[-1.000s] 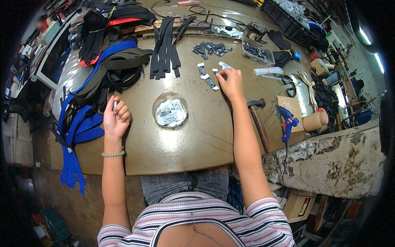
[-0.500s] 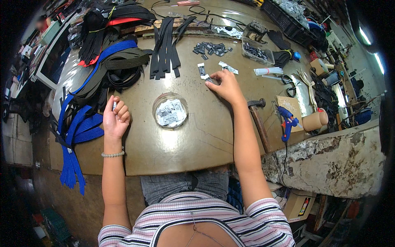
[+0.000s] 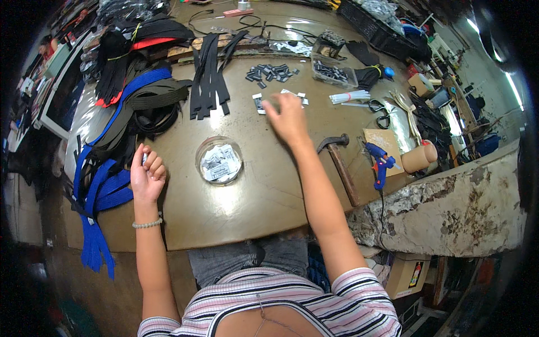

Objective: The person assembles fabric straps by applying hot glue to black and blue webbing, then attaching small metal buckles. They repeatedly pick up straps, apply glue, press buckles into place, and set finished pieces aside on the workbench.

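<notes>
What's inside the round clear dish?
The dish holds a loose pile of white paper slips with dark print. Only the top ones show; anything beneath them, including most of the dish's bottom, is covered and can't be made out.

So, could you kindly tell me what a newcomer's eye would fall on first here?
Probably the bright blue straps, bundled at the table's left side. Next might come the round clear dish near the table's middle, filled with white paper pieces. The blue glue gun also stands out, lying to the right of the hammer.
</notes>
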The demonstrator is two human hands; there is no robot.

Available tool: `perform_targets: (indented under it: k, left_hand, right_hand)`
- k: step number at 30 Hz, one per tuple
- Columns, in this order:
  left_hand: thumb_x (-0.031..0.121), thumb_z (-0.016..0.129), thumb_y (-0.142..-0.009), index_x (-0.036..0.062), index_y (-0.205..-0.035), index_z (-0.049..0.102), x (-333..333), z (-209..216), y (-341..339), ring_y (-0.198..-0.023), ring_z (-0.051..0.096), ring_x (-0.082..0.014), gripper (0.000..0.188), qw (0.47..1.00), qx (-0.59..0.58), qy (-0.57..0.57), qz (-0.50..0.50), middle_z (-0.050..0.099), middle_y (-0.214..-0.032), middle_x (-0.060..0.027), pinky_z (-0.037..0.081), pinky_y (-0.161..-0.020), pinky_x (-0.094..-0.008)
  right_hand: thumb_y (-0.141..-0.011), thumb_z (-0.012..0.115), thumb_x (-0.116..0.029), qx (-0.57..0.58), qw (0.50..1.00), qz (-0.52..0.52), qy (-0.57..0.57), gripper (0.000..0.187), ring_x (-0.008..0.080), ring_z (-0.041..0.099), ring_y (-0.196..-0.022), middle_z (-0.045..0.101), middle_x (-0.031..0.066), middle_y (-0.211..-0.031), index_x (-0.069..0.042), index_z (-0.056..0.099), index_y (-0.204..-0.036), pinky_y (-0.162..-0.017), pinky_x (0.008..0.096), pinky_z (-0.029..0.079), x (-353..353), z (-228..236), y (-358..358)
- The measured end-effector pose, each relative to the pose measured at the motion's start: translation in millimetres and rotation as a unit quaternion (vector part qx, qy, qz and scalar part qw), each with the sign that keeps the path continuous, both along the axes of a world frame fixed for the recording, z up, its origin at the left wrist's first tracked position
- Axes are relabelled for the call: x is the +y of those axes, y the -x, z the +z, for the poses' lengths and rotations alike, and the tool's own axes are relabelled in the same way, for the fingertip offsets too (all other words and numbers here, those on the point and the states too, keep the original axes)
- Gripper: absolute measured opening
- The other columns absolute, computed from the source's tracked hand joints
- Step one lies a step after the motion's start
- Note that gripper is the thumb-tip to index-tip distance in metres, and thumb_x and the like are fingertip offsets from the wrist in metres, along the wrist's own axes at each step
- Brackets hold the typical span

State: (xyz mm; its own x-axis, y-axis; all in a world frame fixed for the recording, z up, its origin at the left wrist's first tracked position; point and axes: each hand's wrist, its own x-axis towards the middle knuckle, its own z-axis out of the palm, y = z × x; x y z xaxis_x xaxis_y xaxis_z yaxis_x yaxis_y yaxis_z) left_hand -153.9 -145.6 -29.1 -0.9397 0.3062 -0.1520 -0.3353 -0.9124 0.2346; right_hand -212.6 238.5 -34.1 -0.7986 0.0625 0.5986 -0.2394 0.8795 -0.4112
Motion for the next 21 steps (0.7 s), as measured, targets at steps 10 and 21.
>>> perform_targets:
  k: [10, 21]
  left_hand:
    - [0.028, 0.040, -0.108, 0.0083, -0.089, 0.055, -2, -3, 2, -0.047, 0.022, -0.0084, 0.031, 1.000, 0.004, 0.030, -0.003, 0.026, -0.059, 0.0028, 0.022, -0.041, -0.0249]
    - [0.028, 0.041, -0.108, 0.0085, -0.089, 0.056, -1, -1, 1, -0.047, 0.022, -0.0085, 0.031, 0.999, -0.006, 0.040, 0.000, 0.027, -0.058, 0.0030, 0.022, -0.041, -0.0247]
  right_hand:
    - [-0.085, 0.069, -0.015, -0.039, 0.993, -0.076, -0.087, 0.013, 0.0326, 0.058, -0.099, 0.063, 0.0118, -0.099, -0.004, 0.070, -0.092, -0.085, 0.0458, 0.046, 5, -7, 2]
    - [-0.087, 0.070, -0.028, -0.082, 0.983, 0.088, 0.139, 0.031, 0.0339, 0.062, -0.091, 0.067, 0.0157, -0.099, -0.004, 0.070, -0.107, -0.086, 0.0425, 0.050, -25, 48, -25]
